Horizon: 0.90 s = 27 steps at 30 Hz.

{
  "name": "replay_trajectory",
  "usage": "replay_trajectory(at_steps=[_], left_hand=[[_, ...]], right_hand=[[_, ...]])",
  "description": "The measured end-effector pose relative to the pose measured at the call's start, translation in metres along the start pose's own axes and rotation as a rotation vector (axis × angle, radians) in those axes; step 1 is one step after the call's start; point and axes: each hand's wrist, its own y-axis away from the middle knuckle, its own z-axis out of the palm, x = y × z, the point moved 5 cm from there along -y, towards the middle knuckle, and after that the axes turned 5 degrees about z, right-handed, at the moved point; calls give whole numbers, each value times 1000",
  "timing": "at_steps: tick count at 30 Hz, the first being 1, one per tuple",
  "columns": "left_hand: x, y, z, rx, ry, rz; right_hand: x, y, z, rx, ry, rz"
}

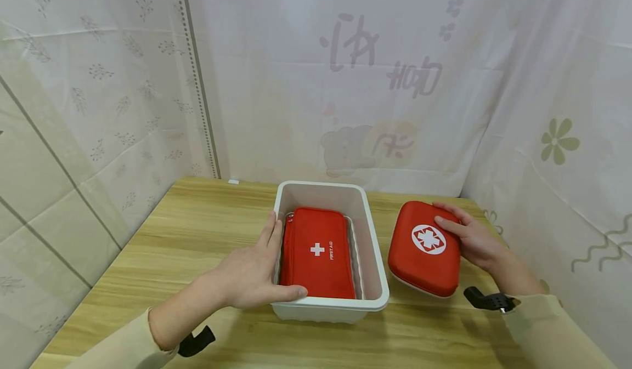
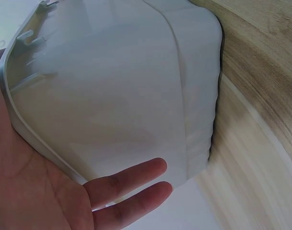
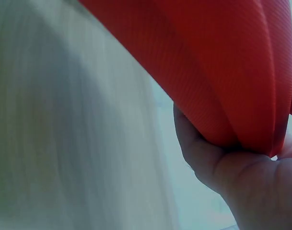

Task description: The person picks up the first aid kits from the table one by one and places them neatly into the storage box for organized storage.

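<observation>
A white plastic bin [image 1: 376, 254] stands on the table. Flat inside it lies a red first aid pouch [image 1: 321, 270] with a white cross. My left hand [image 1: 252, 273] rests on the bin's near-left corner, thumb along the front rim. In the left wrist view, two of its fingers [image 2: 131, 184] stretch down beside the outer wall. To the right of the bin, my right hand [image 1: 474, 237] grips a red hard-shell first aid case [image 1: 410, 254] by its right side, thumb on top. The right wrist view shows the case [image 3: 222, 72] tilted above the tabletop.
The wood-grain table [image 1: 222, 210] carries the bin near its middle. Patterned cloth curtains [image 1: 345, 111] hang behind it and at both sides. A small white piece [image 1: 233, 182] lies at the back edge. A pale wavy edge shows beside the pouch inside the bin.
</observation>
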Motion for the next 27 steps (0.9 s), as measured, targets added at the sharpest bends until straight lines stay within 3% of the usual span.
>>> replay_trajectory(at_steps=[8, 27], left_hand=[[0, 0, -1, 0, 1, 3], [1, 1, -1, 15, -12, 5]], right_hand=[[-21, 8, 1, -54, -27, -80], [-57, 22, 27, -87, 13, -102]])
